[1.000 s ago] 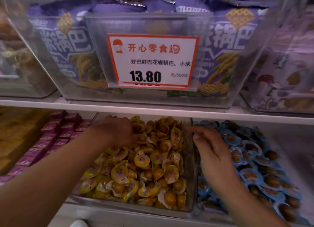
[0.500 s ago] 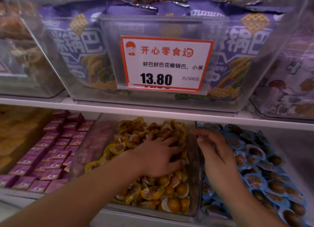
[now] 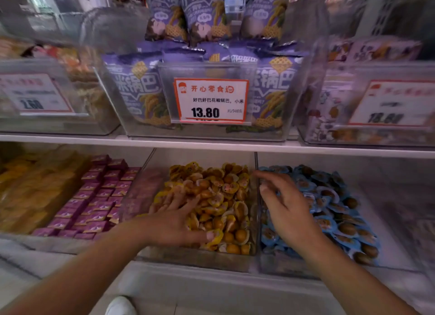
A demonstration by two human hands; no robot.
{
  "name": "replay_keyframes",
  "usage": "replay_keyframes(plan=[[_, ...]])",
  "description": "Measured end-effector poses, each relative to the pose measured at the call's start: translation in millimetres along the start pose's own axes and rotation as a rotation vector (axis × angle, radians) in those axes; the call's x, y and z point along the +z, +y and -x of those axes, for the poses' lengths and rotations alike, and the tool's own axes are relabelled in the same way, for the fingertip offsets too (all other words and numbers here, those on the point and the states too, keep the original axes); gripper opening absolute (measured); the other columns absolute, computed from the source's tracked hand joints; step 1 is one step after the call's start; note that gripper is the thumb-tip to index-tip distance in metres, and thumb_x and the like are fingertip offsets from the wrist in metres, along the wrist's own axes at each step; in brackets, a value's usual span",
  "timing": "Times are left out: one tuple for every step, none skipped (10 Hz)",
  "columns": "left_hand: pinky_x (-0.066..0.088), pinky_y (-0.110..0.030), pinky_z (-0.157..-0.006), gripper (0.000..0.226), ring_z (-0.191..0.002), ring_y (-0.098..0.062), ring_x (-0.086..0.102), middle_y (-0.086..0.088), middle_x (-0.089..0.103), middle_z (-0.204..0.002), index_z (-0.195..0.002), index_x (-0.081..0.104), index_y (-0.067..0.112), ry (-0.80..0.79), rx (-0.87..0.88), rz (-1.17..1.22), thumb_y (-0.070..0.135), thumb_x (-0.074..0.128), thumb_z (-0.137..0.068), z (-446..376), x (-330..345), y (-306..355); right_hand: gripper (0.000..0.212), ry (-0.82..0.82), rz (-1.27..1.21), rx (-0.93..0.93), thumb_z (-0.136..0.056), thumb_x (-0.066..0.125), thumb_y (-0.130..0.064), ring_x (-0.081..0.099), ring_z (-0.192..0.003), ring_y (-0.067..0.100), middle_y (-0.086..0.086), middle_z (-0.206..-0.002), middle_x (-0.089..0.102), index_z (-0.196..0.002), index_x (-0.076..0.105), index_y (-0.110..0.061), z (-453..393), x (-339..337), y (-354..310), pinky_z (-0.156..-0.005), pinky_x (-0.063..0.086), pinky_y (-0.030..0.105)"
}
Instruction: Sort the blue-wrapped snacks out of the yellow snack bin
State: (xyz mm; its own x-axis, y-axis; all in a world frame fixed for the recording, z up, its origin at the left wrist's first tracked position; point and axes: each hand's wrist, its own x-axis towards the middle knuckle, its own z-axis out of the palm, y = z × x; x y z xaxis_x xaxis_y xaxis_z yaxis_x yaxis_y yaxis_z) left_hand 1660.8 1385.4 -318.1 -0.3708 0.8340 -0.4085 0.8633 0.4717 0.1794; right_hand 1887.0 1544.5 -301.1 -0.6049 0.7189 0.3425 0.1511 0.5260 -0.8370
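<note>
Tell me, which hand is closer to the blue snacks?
Right. The right hand hovers over the blue snacks; the left hand rests on the yellow snacks next door.

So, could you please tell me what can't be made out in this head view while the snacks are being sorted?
- Yellow snacks under the left hand: covered by its palm and fingers, so any blue wrapper there is hidden.
- Right hand: its fingertips are motion-blurred above the blue snack bin; whether it holds anything is unclear.
- Side price tags: blurred, unreadable.
- White shoe: cut off by the bottom edge.
</note>
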Motion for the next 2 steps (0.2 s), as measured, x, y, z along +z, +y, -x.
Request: replay_keyframes(plan=[[-0.003,-0.056,-0.12,0.116,-0.151,-0.022,-0.017,0.001,-0.021,-0.164,-0.154,-0.007,0.046,0.102,0.033,-0.002,0.1,0.033,-0.06,-20,-8,22,0.027,0.027,0.05,-0.033,-0.1,0.052,-0.024,0.056,-0.109,-0.007,-0.015,-0.121,0.059,-0.122,0.064,-0.035,30,-28,-11,-0.085,0.043,0.004],[0.02,-0.05,-0.12,0.11,-0.149,-0.022,0.023,-0.002,0.019,-0.165,-0.154,0.022,0.04,0.238,0.074,0.106,0.1,0.031,-0.063,-11,-14,26,0.029,0.133,0.019,-0.039,-0.099,0.056,-0.018,0.065,-0.096,-0.004,-0.019,-0.106,0.069,-0.104,0.065,-0.045,61,-62,-30,-0.074,0.048,0.006]])
